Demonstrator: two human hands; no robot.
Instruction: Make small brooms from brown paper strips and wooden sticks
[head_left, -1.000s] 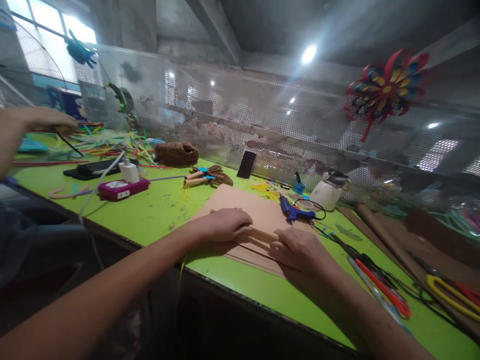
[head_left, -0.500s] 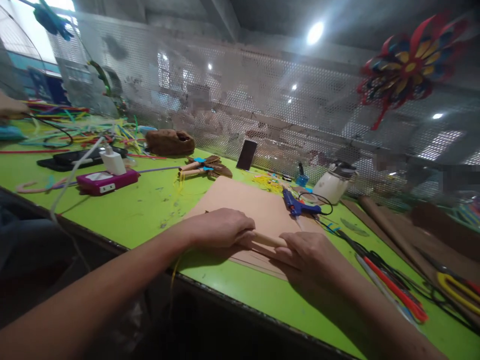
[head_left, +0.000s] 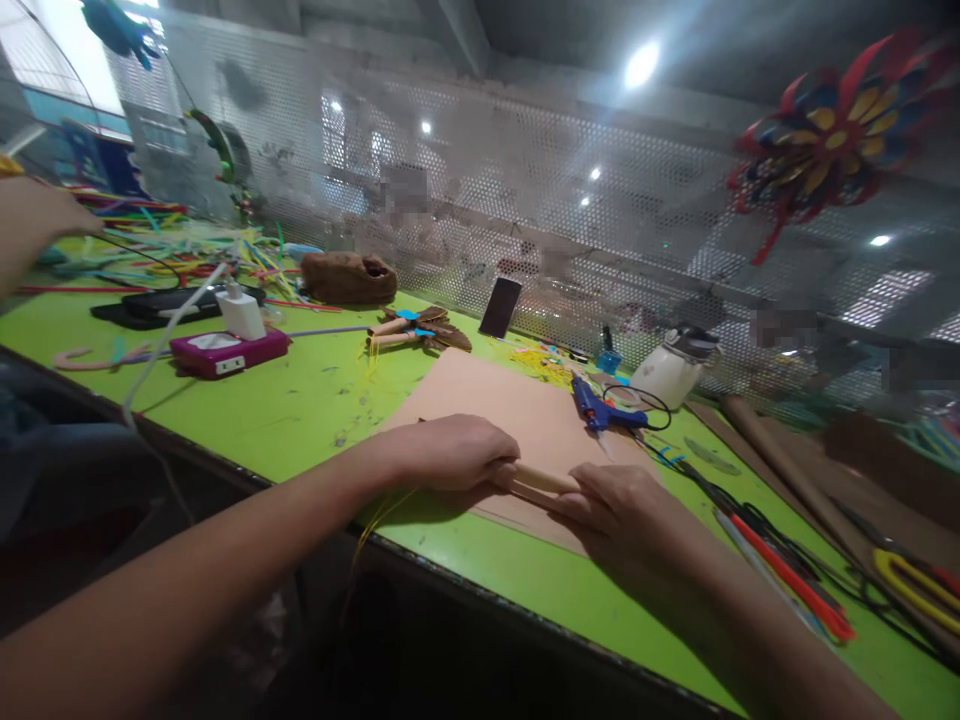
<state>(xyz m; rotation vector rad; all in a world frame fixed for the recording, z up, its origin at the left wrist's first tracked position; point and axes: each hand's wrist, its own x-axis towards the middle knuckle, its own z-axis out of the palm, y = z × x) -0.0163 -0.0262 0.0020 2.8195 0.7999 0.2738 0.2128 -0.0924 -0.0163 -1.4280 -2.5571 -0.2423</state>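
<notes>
Low over the front of the table, a thin light-brown paper tube [head_left: 544, 480] spans the gap between my two hands. My left hand [head_left: 459, 450] is closed around its left part, fingers curled under. On the other side, my right hand [head_left: 619, 497] pinches the tube's right end with thumb and fingers. Beneath both hands lie brown paper sheets [head_left: 484, 385], stacked with edges showing at the front. Just beyond my right hand, a blue glue gun [head_left: 600, 405] rests with its nozzle over the paper. Yellow thread [head_left: 382, 520] hangs below my left forearm at the table edge.
Rolled-tube pieces with brown wing shapes [head_left: 420, 328] lie behind the paper, near a phone [head_left: 500, 306]. A purple power block [head_left: 229, 352] with white cable sits left; a white kettle [head_left: 671, 368] and yellow-handled scissors [head_left: 911, 585] are right. Another person's hand [head_left: 41, 225] reaches in at left.
The view has shifted a little, so the scene sits slightly further right. My hands keep their hold on the tube. The other person's hand at far left reaches further into view.
</notes>
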